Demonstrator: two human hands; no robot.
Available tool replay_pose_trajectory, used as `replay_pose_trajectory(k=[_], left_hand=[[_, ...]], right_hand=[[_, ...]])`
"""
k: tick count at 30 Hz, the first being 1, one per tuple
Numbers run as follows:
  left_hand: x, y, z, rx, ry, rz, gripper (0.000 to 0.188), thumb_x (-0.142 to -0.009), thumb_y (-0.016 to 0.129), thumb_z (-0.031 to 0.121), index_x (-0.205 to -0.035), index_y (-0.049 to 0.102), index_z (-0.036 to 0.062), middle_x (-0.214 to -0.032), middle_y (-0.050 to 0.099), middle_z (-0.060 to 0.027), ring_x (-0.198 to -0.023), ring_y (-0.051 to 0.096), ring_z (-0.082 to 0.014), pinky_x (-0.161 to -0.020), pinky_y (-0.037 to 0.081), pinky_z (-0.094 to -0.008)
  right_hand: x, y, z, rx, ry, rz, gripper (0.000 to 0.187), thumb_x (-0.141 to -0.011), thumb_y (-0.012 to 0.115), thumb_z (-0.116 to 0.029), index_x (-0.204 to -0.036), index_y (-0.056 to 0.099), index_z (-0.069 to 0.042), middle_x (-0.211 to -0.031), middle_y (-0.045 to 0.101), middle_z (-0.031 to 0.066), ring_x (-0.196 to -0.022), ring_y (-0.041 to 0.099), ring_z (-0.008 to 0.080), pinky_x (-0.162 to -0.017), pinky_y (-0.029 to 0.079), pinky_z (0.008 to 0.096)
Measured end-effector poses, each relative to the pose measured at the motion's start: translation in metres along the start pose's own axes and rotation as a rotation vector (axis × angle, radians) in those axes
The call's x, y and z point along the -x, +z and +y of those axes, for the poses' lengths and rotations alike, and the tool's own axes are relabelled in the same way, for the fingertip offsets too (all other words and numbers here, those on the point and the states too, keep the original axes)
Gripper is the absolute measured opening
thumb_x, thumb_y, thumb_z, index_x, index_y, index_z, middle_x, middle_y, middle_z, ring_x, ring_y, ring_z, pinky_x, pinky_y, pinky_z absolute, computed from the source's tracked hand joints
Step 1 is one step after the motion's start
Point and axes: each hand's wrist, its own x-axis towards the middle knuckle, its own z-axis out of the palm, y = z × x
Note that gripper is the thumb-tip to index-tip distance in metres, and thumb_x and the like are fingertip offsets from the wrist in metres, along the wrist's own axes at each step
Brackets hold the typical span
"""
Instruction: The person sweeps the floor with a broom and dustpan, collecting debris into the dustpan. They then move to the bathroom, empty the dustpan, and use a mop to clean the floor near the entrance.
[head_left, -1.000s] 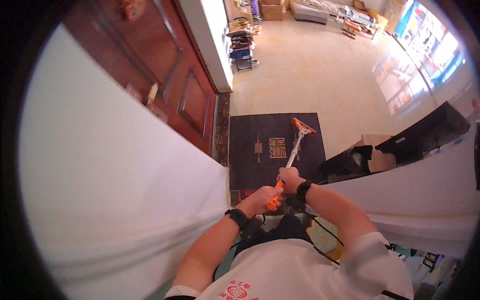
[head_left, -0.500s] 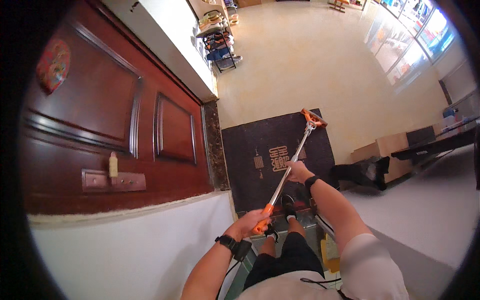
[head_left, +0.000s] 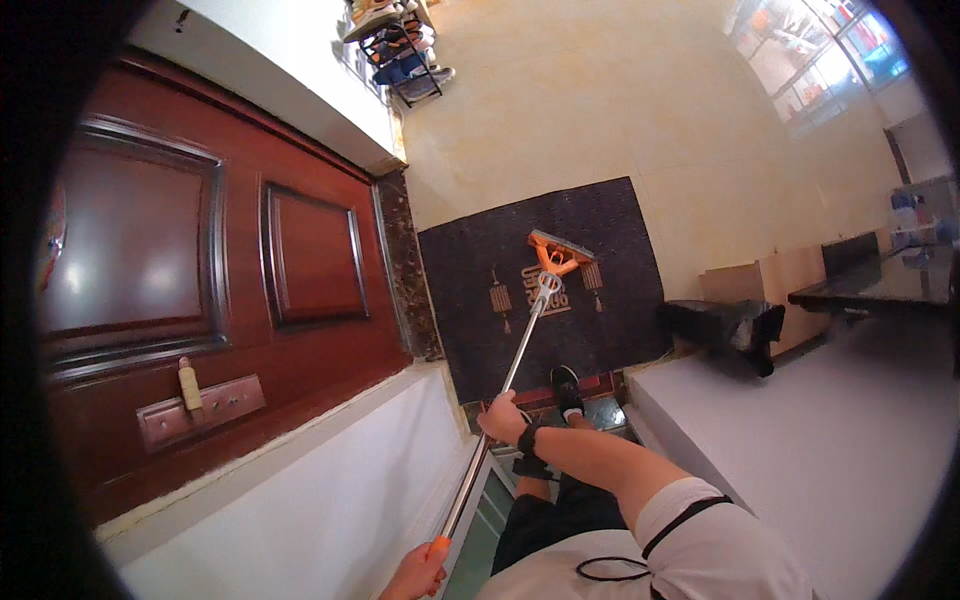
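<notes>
A long-handled mop (head_left: pixel 523 347) with a silver pole and an orange head (head_left: pixel 560 254) slants across the view. Its head lies over the dark doormat (head_left: pixel 460 263), covering part of the printed pattern there. My right hand (head_left: pixel 504 419) is wrapped round the pole at mid-length, above the mat's near edge. Lower and farther left, my left hand (head_left: pixel 420 572) grips the orange end of the handle, close to the white wall. One of my feet, in a black shoe (head_left: pixel 566 390), stands at the mat's near edge.
A dark red door (head_left: pixel 240 250) stands on the left, with a shoe rack (head_left: pixel 403 62) beyond it. At the right are a black bag (head_left: pixel 728 330), cardboard boxes (head_left: pixel 790 280) and a dark tabletop (head_left: pixel 880 280) above a white ledge (head_left: pixel 780 440). Beige tiles (head_left: pixel 560 110) extend past the mat.
The mop head has come back toward me and left, from the mat's far right corner to its middle. Both hands have drawn back left with the pole. The view has shifted too.
</notes>
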Motion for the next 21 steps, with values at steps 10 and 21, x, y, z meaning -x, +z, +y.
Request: replay_pose_trajectory(k=[10, 21], left_hand=[[-0.063, 0.033, 0.106, 0.068, 0.25, -0.096, 0.043, -0.1, 0.051, 0.05, -0.094, 0.052, 0.0075, -0.063, 0.05, -0.0016, -0.044, 0.044, -0.0113, -0.041, 0.037, -0.0288], [0.044, 0.038, 0.021, -0.07, -0.126, 0.127, 0.042, -0.1, 0.052, 0.049, -0.096, 0.06, 0.0077, -0.07, 0.055, -0.0026, -0.052, 0.049, -0.0127, -0.048, 0.041, -0.0302]], right_hand=[[-0.102, -0.134, -0.03, 0.206, -0.303, 0.171, 0.039, -0.081, 0.068, -0.02, -0.106, 0.055, 0.008, -0.083, 0.069, 0.0217, -0.079, 0.07, 0.0386, -0.076, 0.052, 0.055], [-0.009, 0.013, 0.013, 0.932, -0.668, -0.152, 0.037, -0.079, 0.069, -0.032, -0.084, 0.07, 0.005, -0.081, 0.071, 0.0202, -0.078, 0.07, 0.0382, -0.071, 0.051, 0.0562]])
